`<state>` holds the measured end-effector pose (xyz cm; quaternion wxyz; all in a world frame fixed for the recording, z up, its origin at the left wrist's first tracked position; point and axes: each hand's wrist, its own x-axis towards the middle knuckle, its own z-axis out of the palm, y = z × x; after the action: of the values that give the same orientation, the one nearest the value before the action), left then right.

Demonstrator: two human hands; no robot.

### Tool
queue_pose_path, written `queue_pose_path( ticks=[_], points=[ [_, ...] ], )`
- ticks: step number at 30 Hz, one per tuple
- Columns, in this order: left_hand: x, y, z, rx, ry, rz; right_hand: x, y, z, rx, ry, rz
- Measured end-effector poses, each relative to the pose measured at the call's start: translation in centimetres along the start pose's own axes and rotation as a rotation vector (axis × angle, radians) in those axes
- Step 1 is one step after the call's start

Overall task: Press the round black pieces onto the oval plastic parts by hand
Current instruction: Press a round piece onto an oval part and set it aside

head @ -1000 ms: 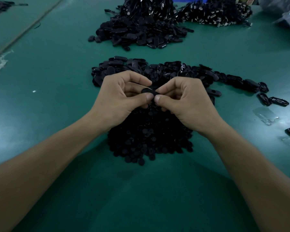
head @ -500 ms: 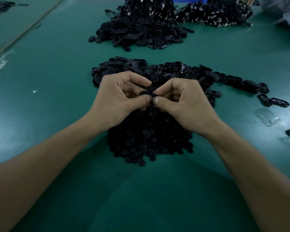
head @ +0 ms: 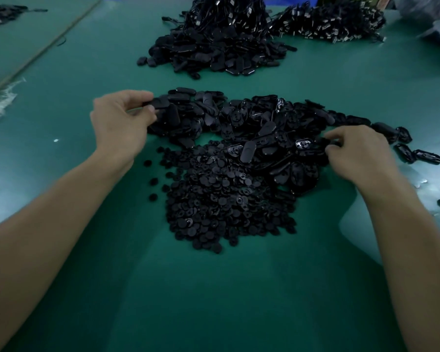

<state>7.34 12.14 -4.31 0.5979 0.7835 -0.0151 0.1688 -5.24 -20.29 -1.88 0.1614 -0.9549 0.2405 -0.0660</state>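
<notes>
A wide green desk (head: 61, 199) fills the view. At the back sits a big pile of black parts with cords (head: 219, 44). In the middle lie the flat black oval plastic parts (head: 252, 123) and, touching them in front, the small round black pieces (head: 226, 204). The left hand (head: 121, 120) pinches one black oval part (head: 161, 104) at the heap's left end. The right hand (head: 358, 153) curls its fingers at the right end. I cannot tell if it holds anything.

The left hand (head: 122, 123) is reached forward, fingers curled, an oval part (head: 160, 104) pinched between thumb and fingertips. The right hand (head: 361, 151) is held well apart, fingers curled; grip unclear.
</notes>
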Motion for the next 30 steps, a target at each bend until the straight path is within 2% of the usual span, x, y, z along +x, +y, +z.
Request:
queue_pose_path(
  ticks=[6, 11, 19, 25, 28, 30],
  points=[
    [-0.4, -0.2, -0.2, 0.362, 0.004, 0.172, 0.3, 0.2, 0.0, 0.188, 0.069, 0.013],
    [-0.8, -0.2, 0.0, 0.495, -0.061, 0.169, 0.6, 0.3, -0.1, 0.295, 0.037, 0.047],
    [-1.0, 0.0, -0.3, 0.432, -0.063, 0.199, 0.9, 0.5, 0.4, 0.411, 0.112, 0.026],
    [-2.6, 1.5, 0.2, 0.316, -0.046, 0.369, 1.5, 1.1, 0.6, 0.521, 0.059, 0.089],
    [-3.7, 2.4, 0.8, 0.254, -0.118, 0.412, 1.3, 0.7, 0.5, 0.559, 0.151, 0.044],
    [-4.4, 3.0, 1.2, 0.21, -0.175, 0.425, 0.8, -0.4, 0.1, 0.625, 0.217, -0.049]
  ],
)
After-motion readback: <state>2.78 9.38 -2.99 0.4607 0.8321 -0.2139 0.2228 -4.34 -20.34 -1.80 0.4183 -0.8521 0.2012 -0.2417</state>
